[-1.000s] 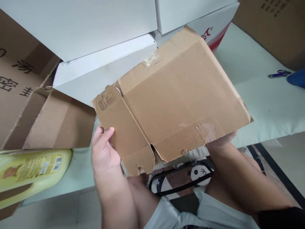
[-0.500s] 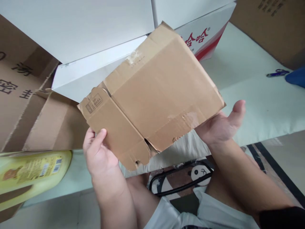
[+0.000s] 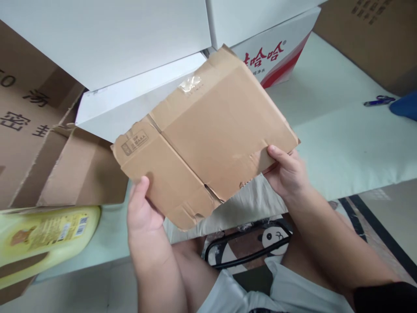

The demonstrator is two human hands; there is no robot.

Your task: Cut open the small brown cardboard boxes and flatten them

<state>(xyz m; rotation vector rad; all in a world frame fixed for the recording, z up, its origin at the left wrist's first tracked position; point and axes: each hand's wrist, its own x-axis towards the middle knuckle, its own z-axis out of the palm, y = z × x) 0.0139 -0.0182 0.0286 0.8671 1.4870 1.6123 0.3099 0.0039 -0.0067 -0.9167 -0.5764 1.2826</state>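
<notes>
A flattened brown cardboard box is held up at a slant in front of me, above the table's near edge. Its left flap carries a small printed stamp, and a piece of clear tape shines near its upper edge. My left hand grips the lower left edge, thumb on top and the fingers mostly hidden underneath. At the lower right, my right hand pinches the cardboard with its thumb on the face and fingers behind.
White cartons and a white box with red lettering stand behind. Brown cardboard boxes are at left, beside a yellow bottle. A small blue-purple item lies on the pale green tabletop near a blue object.
My right thumb has come down onto the cardboard, where the hand was spread before. My left hand has shifted slightly right, and the flattened box has tilted a little.
</notes>
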